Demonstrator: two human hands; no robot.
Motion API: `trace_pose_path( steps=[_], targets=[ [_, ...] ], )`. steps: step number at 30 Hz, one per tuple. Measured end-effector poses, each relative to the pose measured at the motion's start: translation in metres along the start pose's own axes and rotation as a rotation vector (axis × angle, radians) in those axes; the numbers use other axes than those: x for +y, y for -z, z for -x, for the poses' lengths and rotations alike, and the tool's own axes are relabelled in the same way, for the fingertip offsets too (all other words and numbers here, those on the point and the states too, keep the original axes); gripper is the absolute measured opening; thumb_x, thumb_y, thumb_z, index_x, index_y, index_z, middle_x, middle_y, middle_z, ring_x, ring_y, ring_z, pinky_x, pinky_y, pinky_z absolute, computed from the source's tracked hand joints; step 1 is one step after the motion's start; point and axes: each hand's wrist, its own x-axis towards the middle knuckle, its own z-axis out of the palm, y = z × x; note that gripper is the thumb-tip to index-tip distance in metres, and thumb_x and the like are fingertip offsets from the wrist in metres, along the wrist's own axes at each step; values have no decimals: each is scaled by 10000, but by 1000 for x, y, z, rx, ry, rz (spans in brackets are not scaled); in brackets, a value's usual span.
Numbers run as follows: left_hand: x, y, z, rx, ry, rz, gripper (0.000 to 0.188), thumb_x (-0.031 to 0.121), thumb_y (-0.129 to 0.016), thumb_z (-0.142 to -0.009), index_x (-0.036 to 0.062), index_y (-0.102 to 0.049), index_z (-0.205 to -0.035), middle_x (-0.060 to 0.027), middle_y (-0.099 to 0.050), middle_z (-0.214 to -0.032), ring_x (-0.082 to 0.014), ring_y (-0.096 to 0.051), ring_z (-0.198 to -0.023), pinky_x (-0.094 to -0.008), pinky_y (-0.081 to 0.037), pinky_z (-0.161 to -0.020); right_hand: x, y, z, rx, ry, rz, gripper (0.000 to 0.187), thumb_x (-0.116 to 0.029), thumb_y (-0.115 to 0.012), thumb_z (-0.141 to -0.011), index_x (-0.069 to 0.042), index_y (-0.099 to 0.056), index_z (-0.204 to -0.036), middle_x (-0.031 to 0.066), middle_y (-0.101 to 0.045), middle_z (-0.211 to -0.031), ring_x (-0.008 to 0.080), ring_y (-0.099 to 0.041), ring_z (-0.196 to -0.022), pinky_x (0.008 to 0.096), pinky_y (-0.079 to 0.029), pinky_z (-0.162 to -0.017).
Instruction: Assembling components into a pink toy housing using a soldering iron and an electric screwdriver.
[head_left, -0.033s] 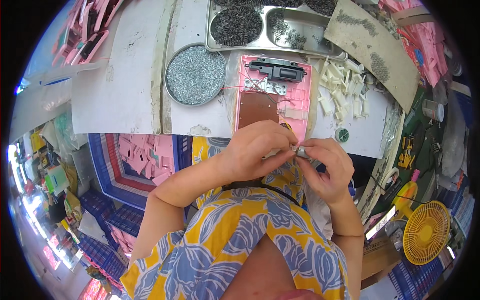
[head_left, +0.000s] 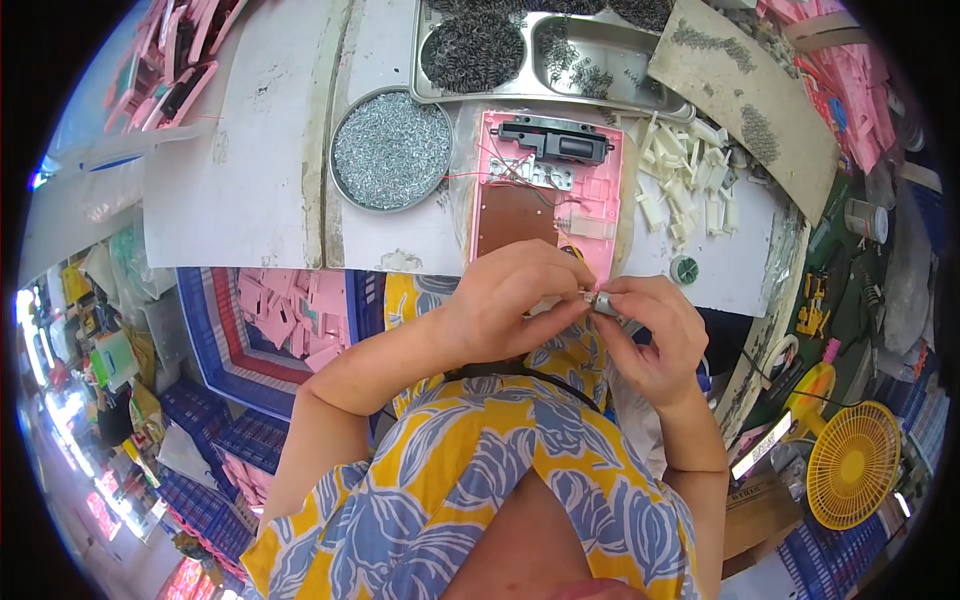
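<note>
My right hand [head_left: 657, 330] pinches a small silver motor [head_left: 602, 302] between thumb and fingertips, just off the near edge of the table. From the left, the closed fingertips of my left hand [head_left: 520, 297] meet the motor's end; whatever tiny part they hold is hidden. Just beyond both hands lies an open pink plastic housing [head_left: 614, 150]. It carries a black module [head_left: 552, 142] at its far end, a brown board [head_left: 512, 218] on its left and thin wires across the middle. My left hand overlaps the housing's near edge.
Left of the housing stands a round metal dish [head_left: 390, 150] full of small screws. Behind it is a steel tray [head_left: 605, 95] with springs. Cream plastic parts [head_left: 680, 180] and a small green round piece [head_left: 684, 269] lie to the right. A blue basket [head_left: 195, 310] holds pink pieces below left.
</note>
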Motion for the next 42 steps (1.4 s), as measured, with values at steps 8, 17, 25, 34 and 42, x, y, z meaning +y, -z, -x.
trace_pose_path(
  steps=[8, 17, 25, 34, 42],
  targets=[
    [3, 5, 0, 16, 67, -57, 331, 1, -822, -766, 38, -587, -997, -182, -704, -1061, -301, -698, -866, -363, -558, -730, 6, 0, -3, 2, 69, 72, 434, 61, -829, -686, -47, -639, -1061, 144, -714, -975, 292, -687, -749, 333, -547, -623],
    [-28, 35, 1, 149, 159, -490, 228, 55, -788, -725, 84, -642, -899, -75, -611, -959, -291, -576, -868, -402, -437, -762, 54, -4, -35, -37, -45, 349, 320, -105, -825, -743, -65, -707, -1038, 80, -709, -1145, 317, -548, -1116, 419, -443, -963],
    [-35, 44, 2, 185, 175, -610, 193, 87, -776, -737, 126, -680, -900, -52, -602, -976, -258, -543, -882, -399, -385, -802, 63, -9, -55, -67, -185, 382, 255, -152, -845, -724, -94, -753, -956, 53, -630, -1109, 301, -484, -1099, 410, -414, -956],
    [-43, 64, -17, 211, 179, -627, 341, 153, -785, -757, 96, -677, -1075, -81, -627, -1062, -283, -571, -945, -409, -425, -840, 59, -5, -60, -148, -272, 410, 257, -163, -844, -723, -92, -777, -960, 83, -613, -1103, 313, -474, -1108, 410, -409, -977],
    [-42, 71, -38, -54, 421, -375, 203, 137, -741, -860, 35, -713, -1034, -89, -681, -859, -195, -620, -734, -309, -498, -665, 35, -29, -78, -169, 19, 441, 262, -188, -815, -719, -89, -741, -951, 45, -626, -938, 287, -535, -956, 419, -413, -861]
  ],
)
